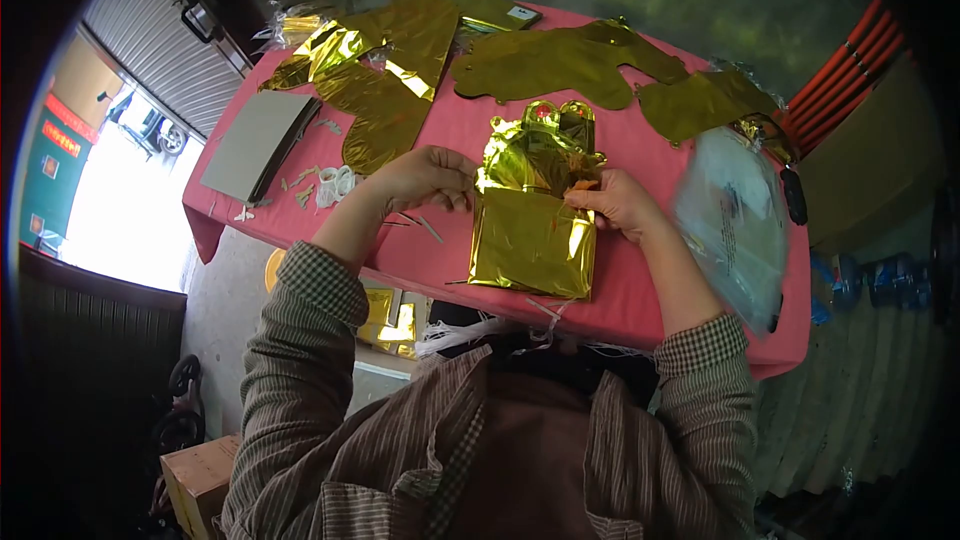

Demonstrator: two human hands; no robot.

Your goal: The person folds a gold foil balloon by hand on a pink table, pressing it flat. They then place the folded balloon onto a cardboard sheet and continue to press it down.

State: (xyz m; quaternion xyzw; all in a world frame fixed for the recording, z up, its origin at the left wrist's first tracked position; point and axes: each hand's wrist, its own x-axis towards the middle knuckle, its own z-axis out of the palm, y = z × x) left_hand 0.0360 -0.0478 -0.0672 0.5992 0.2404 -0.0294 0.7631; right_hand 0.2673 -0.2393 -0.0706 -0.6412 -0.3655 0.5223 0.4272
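A folded gold foil balloon lies near the front edge of the pink-covered table, its lower part a flat square and its upper part crumpled with rounded loops. My left hand has its fingers bent together at the balloon's left edge; the exact grip is partly hidden. On the opposite side, my right hand pinches the right edge of the foil between thumb and fingers. By my left wrist sit a roll of white ribbon and a few thin sticks.
Flat gold foil balloons spread over the far side of the pink tablecloth. A grey board stack lies at left, clear plastic bags at right. Below the table edge are more gold packets; a cardboard box stands on the floor.
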